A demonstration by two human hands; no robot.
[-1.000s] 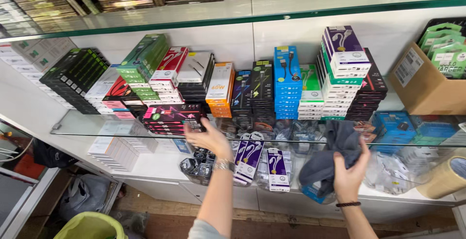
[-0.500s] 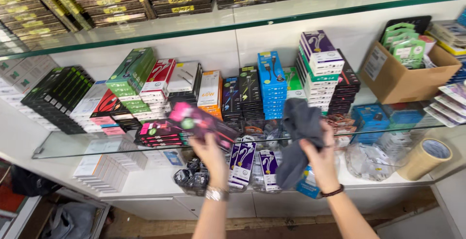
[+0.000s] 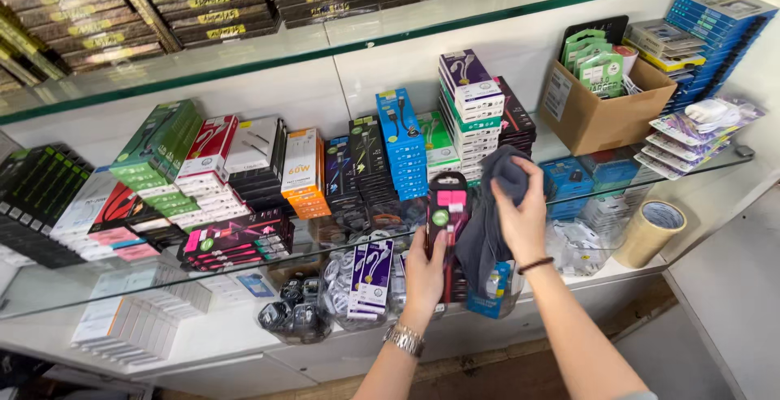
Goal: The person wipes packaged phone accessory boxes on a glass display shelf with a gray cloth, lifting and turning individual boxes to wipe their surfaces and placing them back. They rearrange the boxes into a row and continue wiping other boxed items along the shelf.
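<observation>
Left hand [image 3: 424, 274] is gripping a black-and-pink pack [image 3: 447, 221] from below, fingers wrapped round its lower half, thumb on the front face. Pack is standing upright, held off the glass shelf [image 3: 49, 286], just in front of its front edge near the middle.

Right hand [image 3: 520, 209] is clutching a dark grey cloth [image 3: 487, 221], fingers curled shut over the top fold. Cloth is hanging down from the hand, touching the pack's right side or just beside it; can't tell which. A dark band is sitting on the right wrist, a metal watch [image 3: 404, 339] on the left.

Behind both hands, stacked boxes are running along the shelf: blue stack [image 3: 404, 144], white-and-purple stack [image 3: 471, 95], orange stack [image 3: 305, 172], green stack [image 3: 162, 152]. More pink-and-black packs [image 3: 236, 241] are lying toward the shelf's front edge, left of the hands.

Cardboard box [image 3: 605, 107] is sitting near the shelf's right end. Tape roll [image 3: 654, 229] is standing on the lower shelf at its right end.
</observation>
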